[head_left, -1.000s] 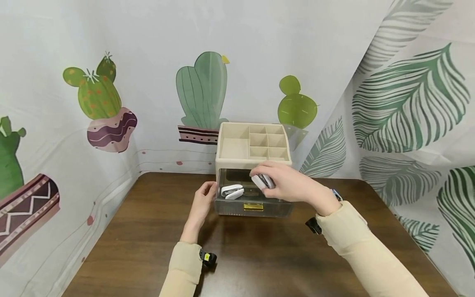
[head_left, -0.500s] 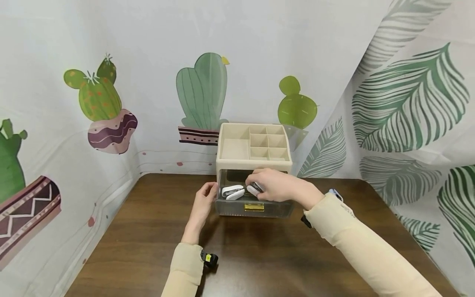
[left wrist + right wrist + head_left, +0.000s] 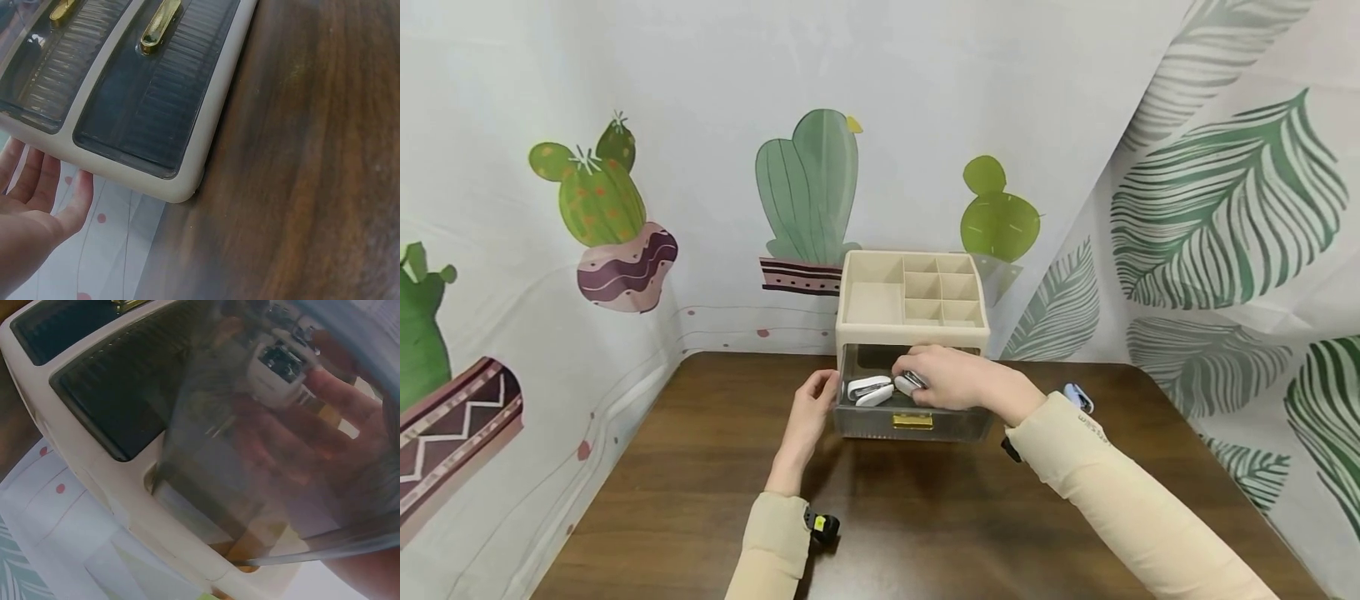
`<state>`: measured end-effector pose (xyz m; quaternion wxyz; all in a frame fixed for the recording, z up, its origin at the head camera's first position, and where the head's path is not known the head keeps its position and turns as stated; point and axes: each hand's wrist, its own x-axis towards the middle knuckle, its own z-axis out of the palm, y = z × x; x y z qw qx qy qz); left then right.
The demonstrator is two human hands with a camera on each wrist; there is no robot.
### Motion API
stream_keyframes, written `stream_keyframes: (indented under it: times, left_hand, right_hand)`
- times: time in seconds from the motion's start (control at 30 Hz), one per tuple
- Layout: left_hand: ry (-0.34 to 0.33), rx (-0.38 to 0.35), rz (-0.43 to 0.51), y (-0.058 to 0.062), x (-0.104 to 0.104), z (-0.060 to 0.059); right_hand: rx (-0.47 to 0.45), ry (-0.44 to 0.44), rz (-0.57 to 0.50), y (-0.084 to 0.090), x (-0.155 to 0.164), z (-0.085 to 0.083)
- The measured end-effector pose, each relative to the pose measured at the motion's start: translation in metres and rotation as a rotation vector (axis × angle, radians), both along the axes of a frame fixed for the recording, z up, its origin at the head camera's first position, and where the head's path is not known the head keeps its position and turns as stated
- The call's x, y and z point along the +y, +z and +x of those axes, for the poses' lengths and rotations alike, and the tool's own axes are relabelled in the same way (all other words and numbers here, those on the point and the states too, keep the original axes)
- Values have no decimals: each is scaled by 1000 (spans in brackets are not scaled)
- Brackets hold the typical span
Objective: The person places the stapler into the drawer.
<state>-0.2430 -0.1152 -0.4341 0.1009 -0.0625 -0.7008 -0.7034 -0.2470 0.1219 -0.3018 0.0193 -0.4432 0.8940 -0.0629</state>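
A desk organizer (image 3: 842,333) in cream plastic has its translucent grey top drawer (image 3: 865,422) pulled out, with a gold handle in front. One white stapler (image 3: 870,390) lies at the drawer's left side. Right beside it, my right hand (image 3: 951,377) reaches into the drawer and holds a second white stapler (image 3: 909,382). Through the drawer wall, the right wrist view shows this stapler (image 3: 275,378) at the fingers. My left hand (image 3: 807,408) rests its fingertips against the organizer's left side; the left wrist view shows these fingers (image 3: 80,197) extended at the cream edge.
Near my right wrist, a small light blue object (image 3: 1078,397) shaped like a stapler lies on the brown wooden table (image 3: 700,467). The organizer's top has several compartments (image 3: 943,287). A cactus-print cloth (image 3: 910,125) hangs behind the table.
My right hand has lowered the second stapler into the drawer and moved it slightly left, beside the first stapler. The left hand stays at the organizer's side.
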Motion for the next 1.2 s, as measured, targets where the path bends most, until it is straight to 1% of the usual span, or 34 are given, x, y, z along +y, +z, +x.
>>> stream_keyframes:
  times: [0.03,0.17,0.27,0.3,0.4,0.47,0.57,0.7,0.77,0.87,1.0,1.2]
  left_hand:
    - [-2,7,0,0,0,-1]
    - [3,19,12,-13,-2,-11]
    - [22,16,22,-24,-3,-19]
    - [29,17,19,-26,-2,-20]
    - [39,28,11,-28,-1,-20]
    - [40,37,6,-29,0,-20]
    - [36,33,14,-29,0,-19]
    - [22,19,30,-30,-1,-20]
    - [9,20,38,-30,-2,-21]
    - [-1,17,48,-30,-2,-22]
    - [12,15,42,-29,-1,-21]
    - [51,53,7,-29,1,-20]
  right_hand:
    - [-3,-5,2,0,0,1]
    - [-20,-15,-11,3,3,4]
    - [-42,-2,-44,7,6,7]
    - [-57,-1,-58,9,8,9]
    - [-91,-13,-109,14,15,13]
    - [-127,-37,-147,17,20,18]
    - [-151,-67,-208,21,30,24]
    - [-147,-109,-308,24,48,33]
    - [-151,-156,-368,25,60,39]
    - [-171,-233,-471,23,80,47]
    - [-176,-320,-597,15,108,57]
    - [-116,-407,-706,-8,145,68]
